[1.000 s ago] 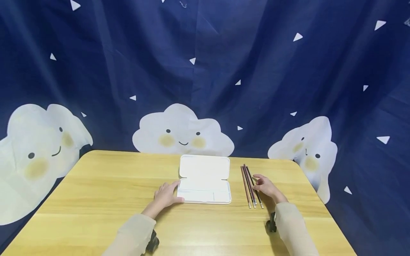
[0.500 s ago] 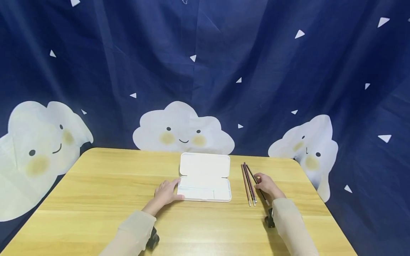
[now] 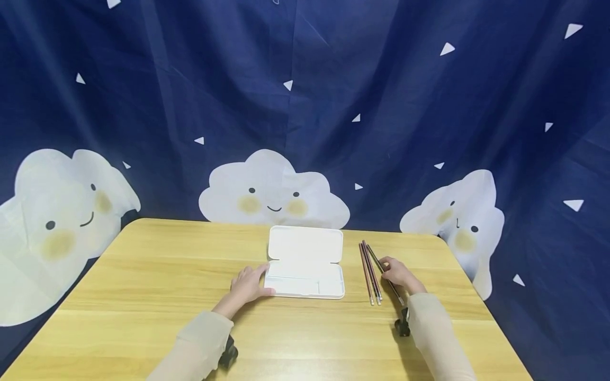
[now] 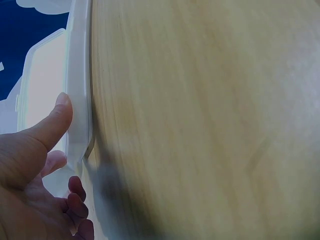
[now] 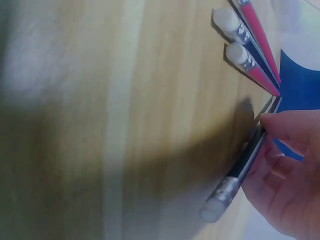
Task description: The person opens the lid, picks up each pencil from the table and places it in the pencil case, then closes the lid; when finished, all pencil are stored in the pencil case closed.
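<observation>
A white pencil case (image 3: 305, 243) lies with its lid raised toward the back of the table, its divided tray facing up. At its left end my left hand (image 3: 245, 287) holds the corner; in the left wrist view the thumb (image 4: 59, 112) lies along the front wall. My right hand (image 3: 399, 274) pinches a dark pencil (image 5: 245, 157) between thumb and fingers. That pencil's white eraser end points toward the person, and its far end is by the other pencils. Several reddish and dark pencils (image 3: 369, 275) lie side by side left of this hand, erasers nearest the person.
Everything rests on a light wooden table (image 3: 157, 275). Behind it hangs a dark blue curtain (image 3: 333, 106) printed with white clouds and triangles. Small black cameras (image 3: 229, 353) sit at the wrists.
My right hand has taken hold of the rightmost pencil and swung its eraser end to the right, away from the others. The left hand and the pencil case have stayed put.
</observation>
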The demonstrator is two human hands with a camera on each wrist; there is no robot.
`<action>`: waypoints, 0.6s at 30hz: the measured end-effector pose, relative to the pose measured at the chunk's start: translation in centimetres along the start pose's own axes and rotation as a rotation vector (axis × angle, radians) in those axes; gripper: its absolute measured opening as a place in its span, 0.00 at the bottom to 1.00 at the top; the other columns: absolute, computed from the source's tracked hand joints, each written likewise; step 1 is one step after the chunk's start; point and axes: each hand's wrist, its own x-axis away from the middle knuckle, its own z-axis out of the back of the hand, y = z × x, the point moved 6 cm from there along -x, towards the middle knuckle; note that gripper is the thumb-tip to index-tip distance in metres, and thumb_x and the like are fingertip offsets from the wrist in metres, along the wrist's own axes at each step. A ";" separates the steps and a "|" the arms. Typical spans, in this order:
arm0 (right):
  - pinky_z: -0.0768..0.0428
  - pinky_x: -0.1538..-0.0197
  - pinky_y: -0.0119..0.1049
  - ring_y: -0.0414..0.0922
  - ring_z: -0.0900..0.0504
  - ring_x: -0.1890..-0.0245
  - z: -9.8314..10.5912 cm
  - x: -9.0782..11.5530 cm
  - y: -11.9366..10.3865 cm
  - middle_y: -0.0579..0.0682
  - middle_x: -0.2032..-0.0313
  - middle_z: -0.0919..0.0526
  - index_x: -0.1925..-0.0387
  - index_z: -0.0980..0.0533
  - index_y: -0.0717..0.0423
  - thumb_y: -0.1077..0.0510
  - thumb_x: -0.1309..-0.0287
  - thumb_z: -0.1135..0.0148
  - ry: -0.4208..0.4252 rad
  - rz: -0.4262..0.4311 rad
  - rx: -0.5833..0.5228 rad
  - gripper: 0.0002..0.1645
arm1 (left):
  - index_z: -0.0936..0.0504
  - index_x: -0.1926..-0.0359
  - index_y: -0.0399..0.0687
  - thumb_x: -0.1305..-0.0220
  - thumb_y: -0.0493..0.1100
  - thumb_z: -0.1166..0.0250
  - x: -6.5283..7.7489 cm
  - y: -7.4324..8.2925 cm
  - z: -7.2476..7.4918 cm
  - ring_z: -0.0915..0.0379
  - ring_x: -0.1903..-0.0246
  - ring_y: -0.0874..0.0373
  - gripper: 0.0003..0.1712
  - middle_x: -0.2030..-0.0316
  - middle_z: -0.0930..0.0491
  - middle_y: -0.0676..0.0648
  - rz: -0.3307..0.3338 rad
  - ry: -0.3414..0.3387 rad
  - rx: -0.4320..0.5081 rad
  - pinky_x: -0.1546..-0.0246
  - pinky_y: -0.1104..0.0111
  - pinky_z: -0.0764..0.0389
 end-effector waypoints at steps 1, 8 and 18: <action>0.26 0.63 0.43 0.52 0.24 0.66 -0.4 -0.9 1.9 0.59 0.66 0.22 0.48 0.30 0.60 0.67 0.55 0.41 0.006 0.061 -0.039 0.27 | 0.33 0.37 0.49 0.56 0.54 0.29 0.0 0.0 0.0 0.37 0.51 0.41 0.43 0.50 0.32 0.33 0.001 0.000 0.001 0.59 0.51 0.35; 0.30 0.71 0.36 0.47 0.29 0.75 1.5 2.4 -2.8 0.59 0.72 0.28 0.45 0.36 0.72 0.69 0.51 0.45 0.059 0.035 -0.208 0.28 | 0.33 0.38 0.48 0.56 0.54 0.29 0.0 0.1 0.1 0.37 0.51 0.40 0.43 0.50 0.32 0.32 -0.003 -0.002 0.004 0.59 0.50 0.35; 0.30 0.68 0.31 0.43 0.29 0.70 2.9 3.7 -6.0 0.53 0.70 0.29 0.46 0.32 0.66 0.66 0.43 0.48 0.174 0.194 -0.350 0.22 | 0.33 0.38 0.49 0.56 0.54 0.29 -0.1 0.0 -0.1 0.37 0.50 0.39 0.43 0.49 0.32 0.32 -0.006 0.000 0.002 0.59 0.50 0.35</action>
